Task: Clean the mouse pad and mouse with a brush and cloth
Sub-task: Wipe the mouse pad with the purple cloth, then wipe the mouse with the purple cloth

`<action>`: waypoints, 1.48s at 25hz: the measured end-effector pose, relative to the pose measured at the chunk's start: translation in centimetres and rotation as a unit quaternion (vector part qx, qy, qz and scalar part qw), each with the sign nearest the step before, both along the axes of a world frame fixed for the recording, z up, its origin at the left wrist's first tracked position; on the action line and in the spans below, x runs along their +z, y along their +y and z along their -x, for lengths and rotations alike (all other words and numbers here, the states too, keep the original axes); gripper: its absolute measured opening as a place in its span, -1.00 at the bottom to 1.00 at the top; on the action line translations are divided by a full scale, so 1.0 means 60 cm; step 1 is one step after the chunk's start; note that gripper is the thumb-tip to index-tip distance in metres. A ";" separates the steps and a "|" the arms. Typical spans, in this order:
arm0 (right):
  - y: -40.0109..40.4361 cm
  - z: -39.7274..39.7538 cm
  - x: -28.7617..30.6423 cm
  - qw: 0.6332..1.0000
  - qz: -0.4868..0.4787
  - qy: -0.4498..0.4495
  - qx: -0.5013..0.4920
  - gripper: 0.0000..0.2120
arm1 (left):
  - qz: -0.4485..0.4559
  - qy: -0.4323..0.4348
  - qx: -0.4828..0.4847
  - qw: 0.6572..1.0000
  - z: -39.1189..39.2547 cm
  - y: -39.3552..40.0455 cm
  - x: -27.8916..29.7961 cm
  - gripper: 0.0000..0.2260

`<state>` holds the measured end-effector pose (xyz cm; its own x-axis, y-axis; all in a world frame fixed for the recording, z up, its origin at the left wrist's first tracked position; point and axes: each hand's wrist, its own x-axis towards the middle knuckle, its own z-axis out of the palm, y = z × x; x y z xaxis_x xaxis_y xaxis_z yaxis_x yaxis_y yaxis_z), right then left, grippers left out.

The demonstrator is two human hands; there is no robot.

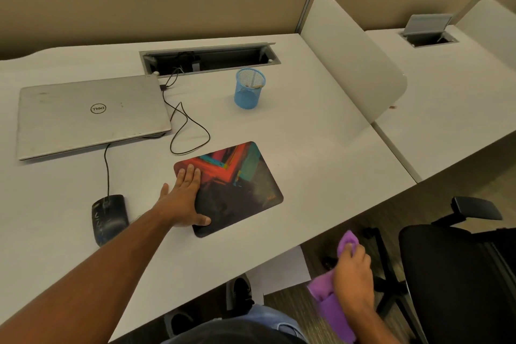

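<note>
1. The mouse pad lies flat near the desk's front edge, with the black mouse to its left, well apart.
2. The left hand rests flat on the pad's left edge, fingers spread straight and holding nothing.
3. The right hand hovers off the desk, fingers closed on a purple cloth.
4. Behind sit a closed laptop, a looping cable and a blue mesh cup.
</note>
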<state>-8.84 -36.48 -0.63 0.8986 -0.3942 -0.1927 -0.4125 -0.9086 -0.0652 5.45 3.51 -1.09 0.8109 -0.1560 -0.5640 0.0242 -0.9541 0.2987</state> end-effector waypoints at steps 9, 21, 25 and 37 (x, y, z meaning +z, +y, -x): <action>-0.009 -0.087 0.086 0.967 -0.155 -0.134 -0.152 -0.88 | 0.015 -0.079 0.013 0.997 0.032 -0.013 0.023 0.05; 0.356 -0.245 0.108 0.837 -0.545 0.046 -0.012 -0.85 | 0.124 -0.313 0.288 0.896 0.164 0.087 0.061 -0.53; 0.465 -0.256 0.099 0.790 -0.601 0.125 -0.009 -0.80 | 0.139 -0.392 0.382 0.825 0.213 0.161 0.045 -0.65; 0.663 -0.269 0.099 0.795 -0.149 -0.029 0.587 -0.86 | 0.115 -0.198 0.269 0.935 0.240 0.266 -0.015 0.24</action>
